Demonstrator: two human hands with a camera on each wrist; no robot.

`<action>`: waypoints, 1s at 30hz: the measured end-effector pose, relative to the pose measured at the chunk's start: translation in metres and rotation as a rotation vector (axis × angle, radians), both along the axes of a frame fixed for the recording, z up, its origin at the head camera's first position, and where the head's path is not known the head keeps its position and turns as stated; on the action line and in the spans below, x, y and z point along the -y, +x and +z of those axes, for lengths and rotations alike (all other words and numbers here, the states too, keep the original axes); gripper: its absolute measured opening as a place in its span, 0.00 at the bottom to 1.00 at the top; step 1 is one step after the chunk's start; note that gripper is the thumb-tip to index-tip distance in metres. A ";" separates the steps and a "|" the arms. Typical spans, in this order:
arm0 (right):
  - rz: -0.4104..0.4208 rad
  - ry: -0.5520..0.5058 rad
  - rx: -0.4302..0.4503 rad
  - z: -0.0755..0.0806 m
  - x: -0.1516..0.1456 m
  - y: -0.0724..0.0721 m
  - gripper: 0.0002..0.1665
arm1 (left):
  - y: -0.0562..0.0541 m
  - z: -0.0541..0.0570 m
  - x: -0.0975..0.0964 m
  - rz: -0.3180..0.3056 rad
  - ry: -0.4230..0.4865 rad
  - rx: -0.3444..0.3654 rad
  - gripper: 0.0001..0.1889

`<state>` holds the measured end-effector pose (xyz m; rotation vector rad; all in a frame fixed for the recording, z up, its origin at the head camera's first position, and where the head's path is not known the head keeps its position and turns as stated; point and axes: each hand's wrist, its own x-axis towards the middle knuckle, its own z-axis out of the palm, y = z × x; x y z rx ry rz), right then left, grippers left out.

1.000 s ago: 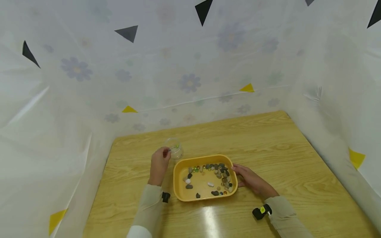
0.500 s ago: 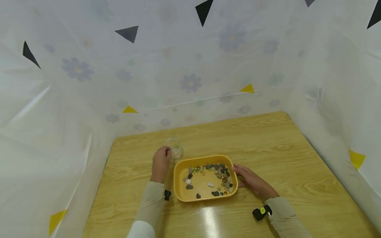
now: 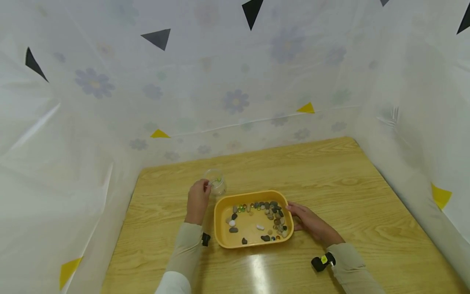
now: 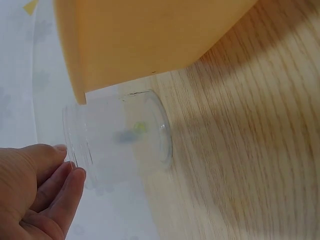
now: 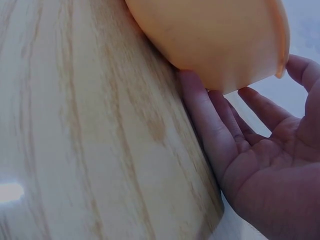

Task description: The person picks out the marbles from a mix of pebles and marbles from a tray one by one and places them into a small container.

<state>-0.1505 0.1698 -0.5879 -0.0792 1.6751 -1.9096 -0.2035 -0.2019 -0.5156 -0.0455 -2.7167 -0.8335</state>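
My left hand point(image 3: 198, 201) pinches the rim of a clear jar point(image 3: 219, 188) between thumb and fingers. A blurred blue shape and a yellow-green one show through the jar wall point(image 4: 117, 150) in the left wrist view. To the jar's right sits a yellow tray point(image 3: 247, 223). Pebbles and glass marbles line much of its edge, thickest on the right, and a white pebble point(image 3: 260, 227) lies in the middle. At the tray's right end, my right hand point(image 3: 310, 222) rests its thumb on the rim; its extended fingers point(image 5: 205, 112) touch the lower outer wall in the right wrist view.
Both things stand on a wood-grain table point(image 3: 312, 171). Pale flowered sheeting point(image 3: 235, 73) encloses the back and sides, with black, grey and yellow triangles on it. A black wrist camera point(image 3: 320, 263) is on the right wrist, another on the left.
The left hand and forearm have shifted very slightly, still at the jar rim. The right hand, the tray and its pebbles look unchanged.
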 end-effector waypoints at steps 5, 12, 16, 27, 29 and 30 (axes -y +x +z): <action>0.008 -0.008 0.002 0.000 0.000 0.000 0.38 | 0.001 0.001 0.000 -0.003 0.021 0.011 0.10; -0.005 0.001 0.013 -0.005 -0.001 -0.002 0.39 | 0.002 0.003 -0.002 -0.018 0.006 -0.012 0.10; -0.012 0.005 0.015 -0.005 0.000 -0.002 0.40 | 0.003 0.006 -0.004 -0.025 0.007 -0.027 0.10; -0.013 0.002 0.009 -0.003 0.000 -0.001 0.39 | 0.009 0.019 -0.014 -0.049 0.023 -0.056 0.09; -0.020 0.008 0.017 -0.002 0.001 -0.001 0.39 | 0.011 0.020 -0.016 -0.056 0.028 -0.066 0.09; -0.024 0.011 0.022 -0.002 0.001 -0.001 0.39 | 0.011 0.021 -0.017 -0.060 0.027 -0.069 0.10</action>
